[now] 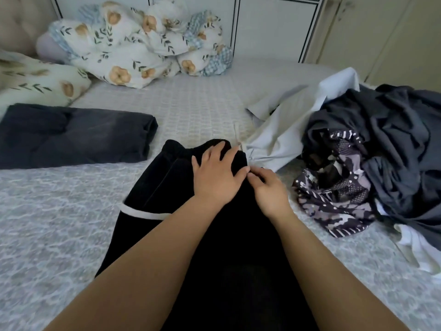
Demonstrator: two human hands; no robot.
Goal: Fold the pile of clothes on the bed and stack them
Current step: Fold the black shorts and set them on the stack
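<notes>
Black garment (167,199) with a white stripe lies spread on the grey patterned bed (47,223), directly in front of me, its far end bunched and its near end running out of the lower edge of the view. My left hand (214,173) rests flat on the far part of this garment, fingers straight and spread, palm down. My right hand (268,189) lies just beside it, fingers curled at the cloth's right edge; they appear to pinch a small fold of the black fabric, though the grip itself is partly hidden. My two hands touch at the fingertips, close together over the same spot.

To my left, a folded dark grey garment (74,134) sits on the bed, apart from the black one. To my right, the unfolded pile (381,149) holds dark grey cloth, a purple-and-white patterned piece (338,187) and a pale blue garment (286,130), whose edge reaches the far right corner of the black garment. Floral bedding (143,44) is heaped at the head of the bed, against white cupboard doors (274,27).
</notes>
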